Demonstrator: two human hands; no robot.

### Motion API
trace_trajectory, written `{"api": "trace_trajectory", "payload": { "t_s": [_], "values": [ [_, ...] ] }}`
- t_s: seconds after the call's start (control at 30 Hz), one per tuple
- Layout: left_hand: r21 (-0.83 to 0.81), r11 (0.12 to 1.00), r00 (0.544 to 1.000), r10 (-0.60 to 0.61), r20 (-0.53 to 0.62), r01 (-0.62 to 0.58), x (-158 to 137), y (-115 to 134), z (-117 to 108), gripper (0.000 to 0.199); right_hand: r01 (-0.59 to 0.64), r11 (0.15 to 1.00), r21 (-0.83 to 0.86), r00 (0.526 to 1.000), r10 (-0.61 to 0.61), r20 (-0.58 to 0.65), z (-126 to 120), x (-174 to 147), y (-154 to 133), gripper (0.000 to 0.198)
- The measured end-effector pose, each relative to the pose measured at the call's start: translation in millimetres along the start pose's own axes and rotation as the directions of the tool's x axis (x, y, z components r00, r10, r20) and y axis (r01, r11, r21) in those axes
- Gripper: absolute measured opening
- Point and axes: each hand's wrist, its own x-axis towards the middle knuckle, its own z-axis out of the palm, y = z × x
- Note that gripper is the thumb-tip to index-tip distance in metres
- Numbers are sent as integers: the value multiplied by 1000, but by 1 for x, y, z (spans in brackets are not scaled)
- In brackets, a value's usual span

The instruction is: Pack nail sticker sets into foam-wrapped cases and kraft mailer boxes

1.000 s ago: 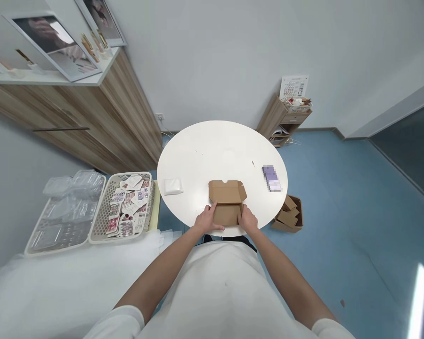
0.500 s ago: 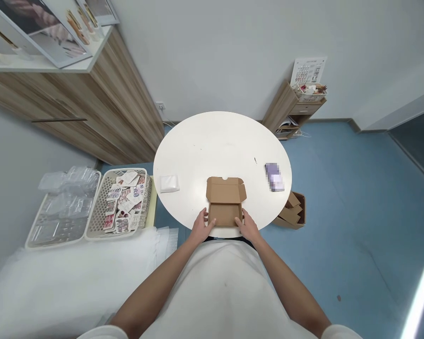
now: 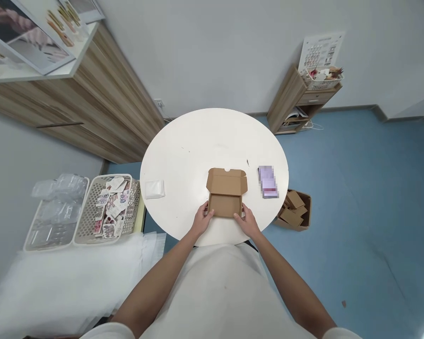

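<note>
A small brown cardboard box [image 3: 225, 205] rests near the front edge of the round white table [image 3: 212, 136]. Its lid stands raised at the far side, with the side flaps folded out, and no contents show inside. My left hand [image 3: 202, 220] grips the left wall, thumb over the near left corner. On the opposite wall my right hand [image 3: 247, 222] holds the box the same way, thumb on the near right corner. The fingers behind the side walls are partly hidden.
A white packet [image 3: 154, 189] lies at the table's left, a blurred purple item [image 3: 268, 181] at its right. Left of the table, a white basket [image 3: 78, 230] holds printed cards. A carton [image 3: 305, 221] of cardboard pieces stands on the floor at right. A wooden cabinet [image 3: 120, 94] rises behind left.
The box has moved slightly away from me across the table, both hands still on it. The whole view has shifted a little with my head.
</note>
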Motion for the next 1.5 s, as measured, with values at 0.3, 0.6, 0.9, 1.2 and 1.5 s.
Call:
{"api": "trace_trajectory", "payload": {
  "t_s": [0.3,0.6,0.9,1.2,1.5],
  "values": [
    [-62,997,998,-49,-44,46,9,9,8,56,26,999,41,995,-30,93,-12,25,2,74],
    [-15,996,990,-94,-105,93,-2,2,11,61,76,997,13,996,-75,-54,-10,20,10,71],
    [76,983,977,-156,-146,169,-11,-13,-30,47,463,886,-31,861,-458,-223,20,11,-30,32],
    [256,962,899,27,-437,95,-10,-40,-145,41,386,882,-272,915,-327,238,118,18,-109,26],
    [162,978,879,-42,-475,135,39,-51,-215,50,249,916,-315,943,-155,293,181,39,-184,38]
  ]
}}
